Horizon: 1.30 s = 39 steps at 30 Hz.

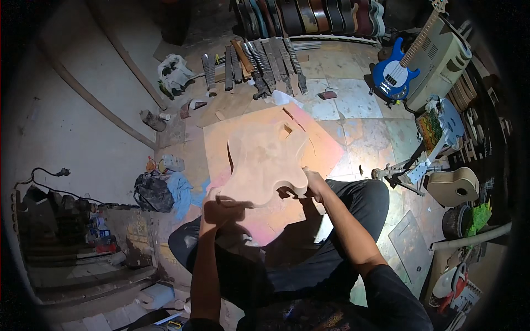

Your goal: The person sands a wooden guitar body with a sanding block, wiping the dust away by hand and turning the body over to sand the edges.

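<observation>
A bare wooden guitar body [265, 151], pale and unpainted, is in front of me above a coloured board [326, 146] on the floor. It has a small square cutout near its far right corner and curved horns on the near side. My left hand [220, 208] grips its near left edge, fingers partly in shadow. With my right hand [314, 185] I grip its near right side beside the horn; those fingers are mostly hidden behind the wood. My crossed legs lie just below the board.
Several guitar necks [265, 60] lie in a row beyond the board, with guitar bodies [326, 16] lined up behind. A blue bass guitar [395, 71] stands far right. An acoustic guitar body [452, 186] is at right. A black bag [153, 192] and blue cloth [179, 193] lie left.
</observation>
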Each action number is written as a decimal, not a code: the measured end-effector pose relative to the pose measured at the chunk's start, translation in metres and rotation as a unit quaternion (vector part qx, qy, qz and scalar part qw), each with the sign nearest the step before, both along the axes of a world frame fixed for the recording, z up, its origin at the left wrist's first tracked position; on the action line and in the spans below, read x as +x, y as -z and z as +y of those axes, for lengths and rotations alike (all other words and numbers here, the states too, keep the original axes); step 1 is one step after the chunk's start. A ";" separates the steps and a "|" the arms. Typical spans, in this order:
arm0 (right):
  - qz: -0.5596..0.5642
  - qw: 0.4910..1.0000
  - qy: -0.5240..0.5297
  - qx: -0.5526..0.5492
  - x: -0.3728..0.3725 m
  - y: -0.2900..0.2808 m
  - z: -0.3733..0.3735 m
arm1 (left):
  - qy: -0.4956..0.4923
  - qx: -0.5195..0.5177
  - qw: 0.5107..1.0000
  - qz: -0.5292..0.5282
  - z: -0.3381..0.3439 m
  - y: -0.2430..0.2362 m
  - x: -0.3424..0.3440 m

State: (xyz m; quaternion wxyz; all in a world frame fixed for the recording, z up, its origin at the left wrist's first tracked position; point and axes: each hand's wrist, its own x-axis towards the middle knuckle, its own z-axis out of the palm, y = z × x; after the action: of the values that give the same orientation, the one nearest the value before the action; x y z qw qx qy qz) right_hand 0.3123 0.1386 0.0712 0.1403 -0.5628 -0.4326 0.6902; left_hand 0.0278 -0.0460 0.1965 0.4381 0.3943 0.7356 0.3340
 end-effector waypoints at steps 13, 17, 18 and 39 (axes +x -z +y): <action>0.289 0.950 0.052 -0.110 -0.020 -0.089 0.016 | -0.029 0.071 0.997 0.023 -0.001 -0.035 0.000; 0.288 0.948 0.041 -0.133 -0.019 -0.115 0.008 | -0.063 0.139 0.986 0.064 -0.008 -0.080 0.001; 0.304 0.942 0.018 -0.141 -0.020 -0.128 0.003 | -0.083 0.174 0.972 0.132 -0.021 -0.082 -0.002; 0.108 0.985 -0.008 0.131 -0.008 -0.077 -0.044 | -0.248 0.316 0.907 0.129 -0.053 -0.030 0.015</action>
State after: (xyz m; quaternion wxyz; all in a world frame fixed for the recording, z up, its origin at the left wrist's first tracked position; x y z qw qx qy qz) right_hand 0.3040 0.0943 0.1487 0.2535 -0.4588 -0.5061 0.6849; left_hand 0.0425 -0.0986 0.2268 0.0945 0.3571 0.7156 0.5929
